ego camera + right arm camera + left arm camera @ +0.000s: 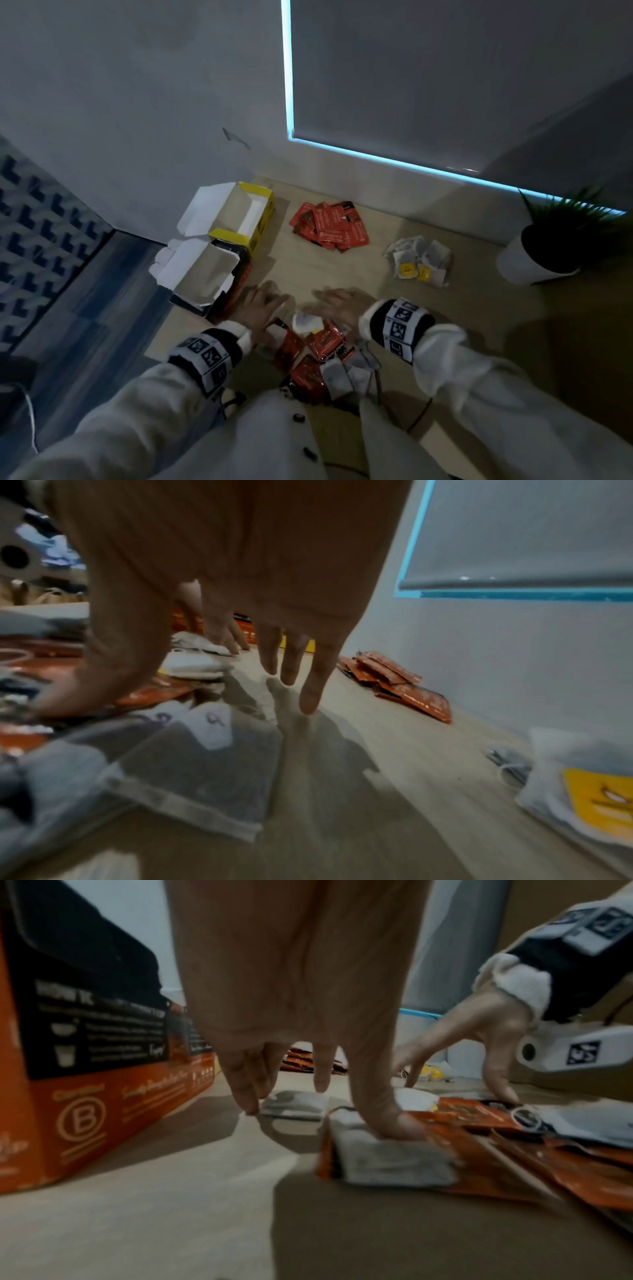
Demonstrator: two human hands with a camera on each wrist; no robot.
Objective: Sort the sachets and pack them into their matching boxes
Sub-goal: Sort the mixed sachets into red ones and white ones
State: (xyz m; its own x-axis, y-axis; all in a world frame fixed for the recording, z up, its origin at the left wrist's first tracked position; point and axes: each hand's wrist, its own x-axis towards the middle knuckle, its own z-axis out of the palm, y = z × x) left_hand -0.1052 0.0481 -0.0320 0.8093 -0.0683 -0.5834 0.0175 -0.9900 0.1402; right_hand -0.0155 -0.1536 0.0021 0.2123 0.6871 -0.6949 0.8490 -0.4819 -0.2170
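Unsorted sachets (317,356): a mixed heap of red foil packets and pale paper tea bags, lying on the wooden table (342,270) at its near edge, directly between my two wrists. My left hand (258,308) is spread, fingers extended downward; in the left wrist view its thumb (390,1121) presses on a pale tea bag (387,1158) that lies on a red packet, while the other fingertips reach the table beside another pale bag (294,1108). My right hand (342,303) is likewise spread, fingers straight and apart; in the right wrist view its thumb (113,669) rests on the heap and the remaining fingertips hang just above the bare tabletop. Neither hand is pinching anything that I can make out, though both are motion-blurred.

Sorted red sachets (330,226): a loose pile near the far edge of the table, close to the wall. Sorted tea bags with yellow tags (419,260): a separate pile to the right, well apart from the red pile.

Red-and-black box (209,274): open, lid flaps up, just beside my left hand at the table's left edge. Yellow box (239,212): open, touching the red-and-black box on its far side.

Potted plant (555,240): at the right side of the table, in a white pot. A roller blind (445,85) with a blue-lit edge hangs on the wall behind.
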